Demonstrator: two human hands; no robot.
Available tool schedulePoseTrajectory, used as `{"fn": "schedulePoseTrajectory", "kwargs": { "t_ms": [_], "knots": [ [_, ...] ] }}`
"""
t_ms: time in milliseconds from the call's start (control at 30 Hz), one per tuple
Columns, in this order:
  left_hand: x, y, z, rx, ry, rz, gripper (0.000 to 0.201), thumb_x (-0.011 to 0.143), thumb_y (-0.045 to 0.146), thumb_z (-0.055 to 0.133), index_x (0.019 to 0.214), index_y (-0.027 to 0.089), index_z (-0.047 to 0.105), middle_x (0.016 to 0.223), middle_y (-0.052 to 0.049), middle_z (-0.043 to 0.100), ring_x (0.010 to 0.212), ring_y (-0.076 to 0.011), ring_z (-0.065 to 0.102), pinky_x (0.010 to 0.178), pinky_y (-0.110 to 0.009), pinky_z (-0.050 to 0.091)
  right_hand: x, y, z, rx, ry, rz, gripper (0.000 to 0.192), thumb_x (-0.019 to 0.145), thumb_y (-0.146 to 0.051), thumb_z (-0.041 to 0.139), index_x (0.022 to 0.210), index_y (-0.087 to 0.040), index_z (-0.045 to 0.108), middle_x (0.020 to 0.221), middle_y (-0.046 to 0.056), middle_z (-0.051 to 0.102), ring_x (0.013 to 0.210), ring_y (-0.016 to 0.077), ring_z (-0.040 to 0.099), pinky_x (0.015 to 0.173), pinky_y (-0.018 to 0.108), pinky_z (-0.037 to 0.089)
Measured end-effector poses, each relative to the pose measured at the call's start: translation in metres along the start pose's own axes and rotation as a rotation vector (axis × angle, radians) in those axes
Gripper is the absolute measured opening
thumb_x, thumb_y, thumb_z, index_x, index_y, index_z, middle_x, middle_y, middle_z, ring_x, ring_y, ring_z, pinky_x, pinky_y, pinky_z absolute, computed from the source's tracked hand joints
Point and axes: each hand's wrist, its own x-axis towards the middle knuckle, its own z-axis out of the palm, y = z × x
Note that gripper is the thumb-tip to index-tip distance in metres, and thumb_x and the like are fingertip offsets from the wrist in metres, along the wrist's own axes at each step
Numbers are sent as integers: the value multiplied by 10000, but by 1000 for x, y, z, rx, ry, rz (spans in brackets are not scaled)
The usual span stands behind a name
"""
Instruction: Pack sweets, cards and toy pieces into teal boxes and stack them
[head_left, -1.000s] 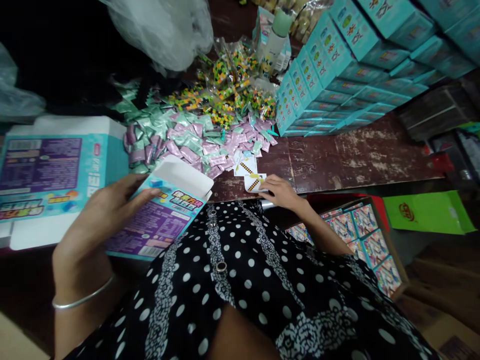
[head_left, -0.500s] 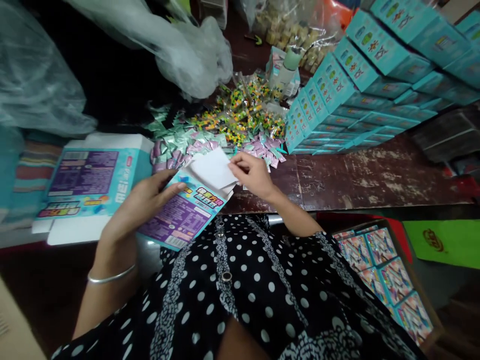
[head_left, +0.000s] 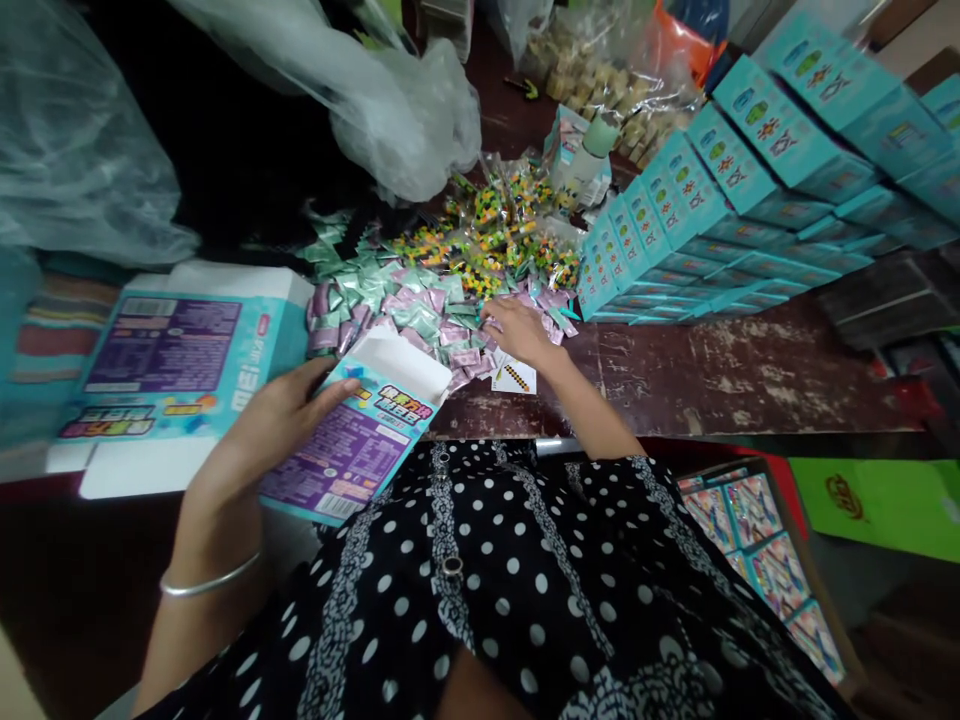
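My left hand [head_left: 281,420] is closed around a blue and purple carton [head_left: 341,440], held at a tilt with its white flap [head_left: 405,360] raised at the upper end. The inside of that carton is hidden from me. Over the pile of small pink and green sachets [head_left: 420,310], my right hand [head_left: 517,330] has its fingers bent down and drawn together among them. What lies between those fingertips is hidden. Just below the right wrist, a white card [head_left: 514,377] printed with a yellow and black figure lies on the table.
Another blue and purple carton [head_left: 172,350] lies at the left with white flaps out. Clear bags of coloured beads [head_left: 487,240] sit behind the sachets, beside a green-capped bottle [head_left: 589,160]. Stacked turquoise boxes [head_left: 705,200] rise at the right. Below stands a carton of colourful packs [head_left: 772,550].
My right hand has left the carton's mouth and moved back onto the sachets. The blank white sheet it held is out of sight. My left hand still holds the carton.
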Motion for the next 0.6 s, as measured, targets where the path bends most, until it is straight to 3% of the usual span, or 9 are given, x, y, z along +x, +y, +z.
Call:
{"fn": "schedulePoseTrajectory", "kwargs": {
  "t_ms": [133, 300, 467, 600],
  "knots": [
    [-1, -1, 1, -14, -3, 2, 610, 889, 791, 455, 1051, 231, 635, 1024, -148, 763, 952, -348, 718, 872, -457, 484, 3, 3, 17, -47, 15, -73, 276, 1024, -114, 613, 1247, -211, 743, 1363, 142, 754, 1341, 337, 629, 1078, 457, 550],
    [-1, 2, 2, -39, 9, 9, 596, 892, 778, 487, 1064, 232, 655, 1054, -139, 779, 984, -343, 729, 886, -443, 481, 8, 9, 24, -58, -8, -57, 538, 1028, -22, 523, 1472, -246, 730, 1514, 133, 702, 1392, 304, 657, 1059, 415, 592],
    [1, -1, 8, -77, 34, 38, 561, 901, 772, 551, 990, 230, 663, 1009, -128, 769, 921, -324, 707, 855, -427, 473, 15, 14, 26, -40, -15, -53, 360, 1106, -179, 581, 1401, -206, 786, 1519, 161, 706, 1315, 303, 713, 1052, 412, 588],
    [2, -4, 11, -94, 96, 73, 503, 907, 730, 606, 955, 234, 679, 932, -106, 753, 870, -300, 681, 826, -406, 475, 18, 14, 30, -6, 45, -68, 369, 1102, -122, 494, 1300, -169, 803, 1476, 170, 749, 1295, 296, 729, 1043, 396, 578]
  ]
}}
